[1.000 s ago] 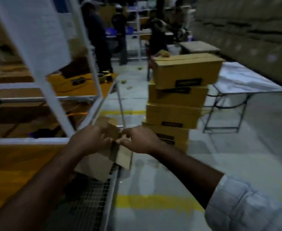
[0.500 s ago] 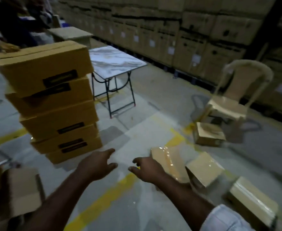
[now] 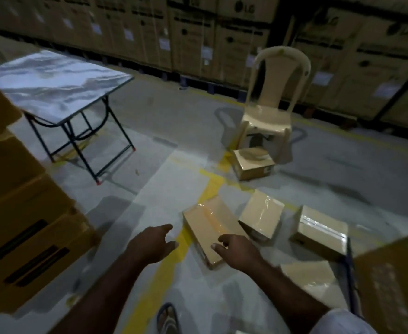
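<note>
My foot: a sandal at the near edge, standing on the grey floor just right of the yellow line.
My left arm: bare, coming in from the near left and stretched forward over the floor.
My left hand: palm down, left of the yellow line; fingers loosely spread, gripping nothing.
My right arm: stretched forward from the near right, with a pale sleeve at the elbow.
My right hand: palm down over the near end of the flat box; fingers relaxed and slightly bent, holding nothing. I cannot tell whether they touch the box.
Flat box: lying on the floor, taped along its top, just right of the yellow line, between my two hands and a little beyond them.
Wrapped boxes: one tilted just right of the flat box, another farther right.
Yellow box stack: tall, at the left edge.
Small box: farther off, at the foot of the chair.
Chair: pale plastic, far right of centre.
Table: folding, far left, with a glossy top.
Carton wall: large brown cartons stacked across the far side.
</note>
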Demonstrator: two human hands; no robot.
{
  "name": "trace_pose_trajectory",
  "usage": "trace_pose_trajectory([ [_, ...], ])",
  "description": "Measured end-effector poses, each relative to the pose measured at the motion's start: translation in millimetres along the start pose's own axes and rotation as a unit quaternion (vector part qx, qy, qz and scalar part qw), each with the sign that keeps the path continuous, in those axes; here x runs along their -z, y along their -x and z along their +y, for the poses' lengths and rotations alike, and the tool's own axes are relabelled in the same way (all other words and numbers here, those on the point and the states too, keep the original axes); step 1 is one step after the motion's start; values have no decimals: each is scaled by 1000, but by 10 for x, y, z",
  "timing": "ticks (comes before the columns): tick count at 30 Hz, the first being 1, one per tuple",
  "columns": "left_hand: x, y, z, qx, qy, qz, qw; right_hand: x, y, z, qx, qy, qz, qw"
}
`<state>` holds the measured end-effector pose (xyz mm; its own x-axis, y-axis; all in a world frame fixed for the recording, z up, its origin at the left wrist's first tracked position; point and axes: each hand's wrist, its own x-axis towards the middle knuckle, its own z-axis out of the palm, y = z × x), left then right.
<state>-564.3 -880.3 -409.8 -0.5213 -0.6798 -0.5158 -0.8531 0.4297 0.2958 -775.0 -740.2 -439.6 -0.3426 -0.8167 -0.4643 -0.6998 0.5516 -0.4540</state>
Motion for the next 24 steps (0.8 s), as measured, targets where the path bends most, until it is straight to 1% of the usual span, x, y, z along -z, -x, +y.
trace_pose_trajectory([
  [3, 106, -415, -38, -20, 15, -19, 1000, 7, -243, -77, -43, -12, 0, 999],
  [6, 127, -757, 27, -42, 31, -32, 998, 37, -471, -113, -70, -22, 9, 997],
  [9, 94, -1037, 103, -48, 45, -63, 996, 117, -666, -104, -90, -24, 11, 996],
  [14, 3, -1459, 104, -18, 61, -114, 991, 174, -1168, 175, -138, -54, -18, 989],
  [19, -28, -2122, 116, 32, 46, -129, 990, 91, -1771, 467, -157, -146, -58, 975],
  [22, -153, -2628, 215, 47, 27, -128, 990, -173, -2250, 743, -173, -186, -80, 964],
  [24, -325, -2996, 289, 42, 13, -147, 988, -431, -2565, 941, -210, -207, -87, 952],
])
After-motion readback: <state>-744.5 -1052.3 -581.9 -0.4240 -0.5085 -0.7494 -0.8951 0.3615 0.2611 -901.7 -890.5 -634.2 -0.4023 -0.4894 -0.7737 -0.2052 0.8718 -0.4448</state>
